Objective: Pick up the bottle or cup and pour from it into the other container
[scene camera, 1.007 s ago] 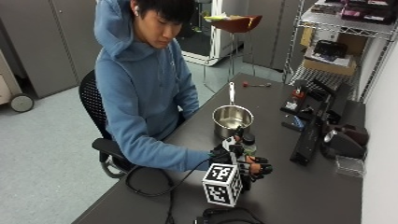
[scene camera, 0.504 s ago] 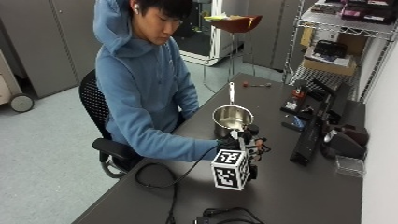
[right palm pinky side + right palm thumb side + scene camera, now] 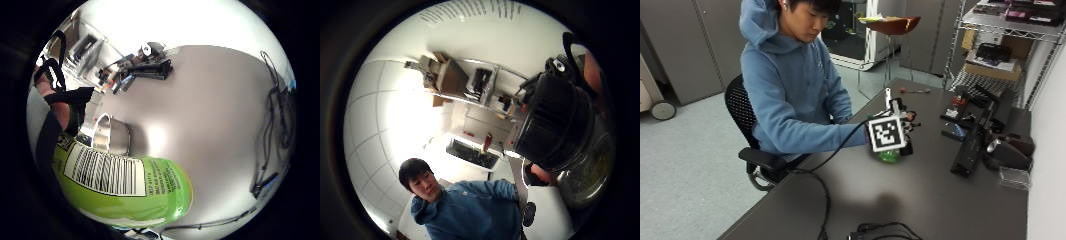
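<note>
On the dark grey table (image 3: 919, 200) by the wire shelves, I see my gloved right hand (image 3: 901, 131), fingers wrapped round the green bottle (image 3: 889, 156), has lifted it over the steel pot (image 3: 111, 134); pouring comes next.

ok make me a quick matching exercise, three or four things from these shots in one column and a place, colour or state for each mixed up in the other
Things:
1. bottle
2. metal pot
3. right hand
4. bottle cap

Descriptions:
A. black, screwed on the bottle's top
B. green, with a white barcode label
C. gloved, gripping the bottle above the table
D. shiny steel, standing on the grey table beside the bottle

Pairs: 1-B, 2-D, 3-C, 4-A
</note>
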`<state>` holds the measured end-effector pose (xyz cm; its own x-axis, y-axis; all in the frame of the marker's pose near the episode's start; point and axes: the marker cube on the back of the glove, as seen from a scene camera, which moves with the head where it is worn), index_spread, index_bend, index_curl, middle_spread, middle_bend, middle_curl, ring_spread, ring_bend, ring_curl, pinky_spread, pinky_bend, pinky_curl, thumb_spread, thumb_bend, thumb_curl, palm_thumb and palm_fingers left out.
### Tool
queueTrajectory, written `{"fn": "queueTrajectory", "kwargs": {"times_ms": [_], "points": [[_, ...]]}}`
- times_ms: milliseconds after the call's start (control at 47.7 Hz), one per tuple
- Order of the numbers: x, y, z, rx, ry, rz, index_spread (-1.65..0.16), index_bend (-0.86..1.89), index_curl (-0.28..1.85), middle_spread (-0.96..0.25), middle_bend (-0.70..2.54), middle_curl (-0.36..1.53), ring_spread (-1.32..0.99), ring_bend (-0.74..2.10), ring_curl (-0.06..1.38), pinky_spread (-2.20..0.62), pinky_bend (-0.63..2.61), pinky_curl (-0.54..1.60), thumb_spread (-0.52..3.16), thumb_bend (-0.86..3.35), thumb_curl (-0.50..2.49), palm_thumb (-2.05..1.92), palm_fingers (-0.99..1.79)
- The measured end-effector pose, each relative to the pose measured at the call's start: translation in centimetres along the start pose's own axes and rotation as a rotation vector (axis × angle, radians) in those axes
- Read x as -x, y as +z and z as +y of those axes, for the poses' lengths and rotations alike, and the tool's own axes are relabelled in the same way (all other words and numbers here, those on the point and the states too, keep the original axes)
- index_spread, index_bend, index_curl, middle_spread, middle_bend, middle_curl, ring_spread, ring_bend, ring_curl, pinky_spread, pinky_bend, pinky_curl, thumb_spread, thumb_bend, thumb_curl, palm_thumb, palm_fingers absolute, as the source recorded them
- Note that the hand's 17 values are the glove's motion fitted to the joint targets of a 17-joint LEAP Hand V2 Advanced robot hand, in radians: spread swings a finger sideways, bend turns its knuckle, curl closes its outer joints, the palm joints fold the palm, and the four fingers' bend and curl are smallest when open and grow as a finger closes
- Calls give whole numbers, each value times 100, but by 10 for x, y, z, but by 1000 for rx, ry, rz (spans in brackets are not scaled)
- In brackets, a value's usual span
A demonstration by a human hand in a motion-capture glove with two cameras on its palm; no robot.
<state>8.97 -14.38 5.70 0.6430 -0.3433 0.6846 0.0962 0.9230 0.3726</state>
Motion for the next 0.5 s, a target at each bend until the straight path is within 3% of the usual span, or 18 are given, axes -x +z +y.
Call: {"fn": "queueTrajectory", "kwargs": {"times_ms": [168,504], "points": [[45,18,-7,234,-16,231,-12,16,39,-8,43,51,-17,67,47,-27,59,39,17,-4,66,101,125],[101,67,-10,697,-49,990,-12,15,41,-8,43,52,-18,67,48,-26,58,40,15,-4,68,100,125]]}}
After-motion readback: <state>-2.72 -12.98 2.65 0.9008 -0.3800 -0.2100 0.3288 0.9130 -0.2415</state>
